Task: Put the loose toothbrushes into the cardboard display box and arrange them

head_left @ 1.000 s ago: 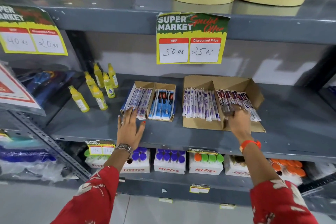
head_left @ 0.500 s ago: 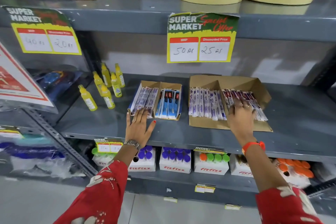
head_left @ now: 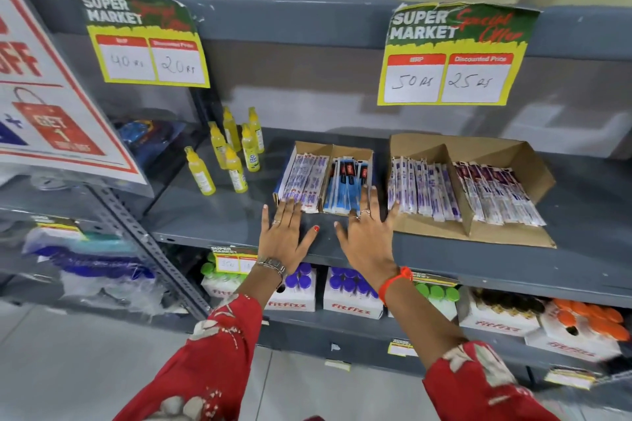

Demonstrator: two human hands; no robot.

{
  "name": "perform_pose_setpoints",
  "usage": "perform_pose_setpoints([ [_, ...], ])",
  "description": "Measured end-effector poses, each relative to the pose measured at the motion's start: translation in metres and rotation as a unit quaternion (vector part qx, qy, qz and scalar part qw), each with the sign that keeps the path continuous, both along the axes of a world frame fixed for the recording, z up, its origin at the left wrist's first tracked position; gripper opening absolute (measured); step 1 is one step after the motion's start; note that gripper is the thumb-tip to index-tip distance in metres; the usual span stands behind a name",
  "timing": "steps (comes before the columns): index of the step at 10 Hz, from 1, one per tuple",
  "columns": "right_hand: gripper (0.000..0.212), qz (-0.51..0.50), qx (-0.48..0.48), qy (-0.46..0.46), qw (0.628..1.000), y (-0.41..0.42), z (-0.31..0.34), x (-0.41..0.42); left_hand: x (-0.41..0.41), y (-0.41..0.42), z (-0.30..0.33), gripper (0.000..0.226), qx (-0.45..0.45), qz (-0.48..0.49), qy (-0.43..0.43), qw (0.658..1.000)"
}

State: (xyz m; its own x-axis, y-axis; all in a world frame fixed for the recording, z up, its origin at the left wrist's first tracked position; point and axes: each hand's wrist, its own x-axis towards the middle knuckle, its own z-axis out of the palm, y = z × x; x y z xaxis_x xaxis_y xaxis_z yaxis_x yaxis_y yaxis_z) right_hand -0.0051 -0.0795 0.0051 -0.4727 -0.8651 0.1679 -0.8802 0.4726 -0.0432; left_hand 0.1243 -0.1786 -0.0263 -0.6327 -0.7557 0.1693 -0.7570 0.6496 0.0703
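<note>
A small two-part cardboard display box (head_left: 352, 150) sits on the grey shelf (head_left: 581, 202), with white-purple packed toothbrushes (head_left: 302, 179) on its left side and blue-black ones (head_left: 347, 186) on its right. A larger open cardboard box (head_left: 506, 154) to the right holds two more rows of packed toothbrushes (head_left: 424, 190). My left hand (head_left: 284, 237) lies flat, fingers spread, fingertips at the small box's front left end. My right hand (head_left: 367, 232) lies flat too, fingertips at the front of the blue packs. Neither hand holds anything.
Several yellow bottles (head_left: 236, 150) stand left of the small box. Price signs (head_left: 456, 55) hang from the shelf above. Below, white Fitfizz boxes (head_left: 352, 297) with coloured caps line the lower shelf. An angled metal upright (head_left: 147, 243) runs at the left.
My right hand has left the larger box's toothbrushes and moved left to the front of the small box. My left hand stays at that box's front. The view has shifted left.
</note>
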Motion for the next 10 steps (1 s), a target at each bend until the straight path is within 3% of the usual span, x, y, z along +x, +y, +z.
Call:
perform_pose_setpoints([
  [10,0.053,-0.033,0.005,-0.031,0.999,-0.0043,-0.0047,0.0014,-0.0012,-0.0022,0.0046,0.083,0.025,-0.025,0.008,0.999],
])
